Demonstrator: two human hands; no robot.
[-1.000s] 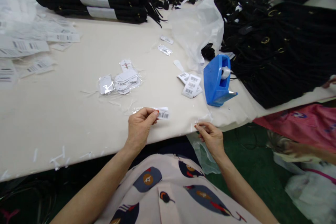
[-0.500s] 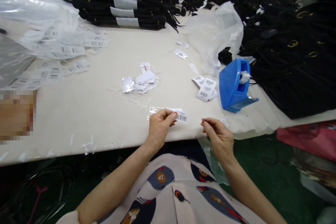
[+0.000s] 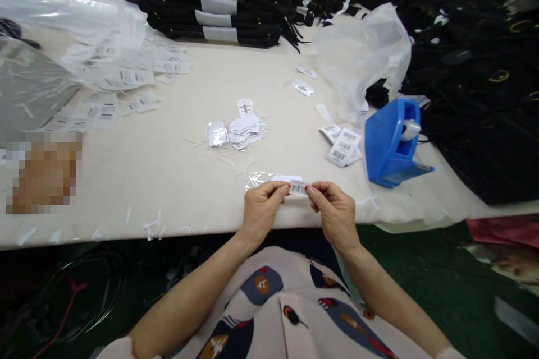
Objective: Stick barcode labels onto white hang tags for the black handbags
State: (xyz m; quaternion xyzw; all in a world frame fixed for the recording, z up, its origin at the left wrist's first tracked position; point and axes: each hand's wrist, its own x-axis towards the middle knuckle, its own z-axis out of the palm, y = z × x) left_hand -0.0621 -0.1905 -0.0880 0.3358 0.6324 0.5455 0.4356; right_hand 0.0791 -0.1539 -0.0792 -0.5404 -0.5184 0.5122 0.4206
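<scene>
A small white barcode label (image 3: 298, 188) is stretched between my two hands near the table's front edge. My left hand (image 3: 264, 207) pinches its left end, and my right hand (image 3: 334, 210) pinches its right end. Just behind the label, a clear plastic sleeve with a white card (image 3: 279, 178) lies partly covered by my left fingers. Farther back sits a small pile of white tags (image 3: 246, 128) with strings. Barcode sticker sheets (image 3: 345, 147) rest on the table to the right of the pile.
A blue tape dispenser (image 3: 385, 143) stands at the right, beside a heap of black items (image 3: 484, 123). Behind it lies a crumpled white plastic bag (image 3: 362, 53). Bundled black straps (image 3: 214, 8) are at the back. Barcode labels (image 3: 130, 78) and clear plastic occupy the left.
My right hand has moved left to the label and now pinches its right end. My left hand still grips the other end. The whole view has shifted slightly.
</scene>
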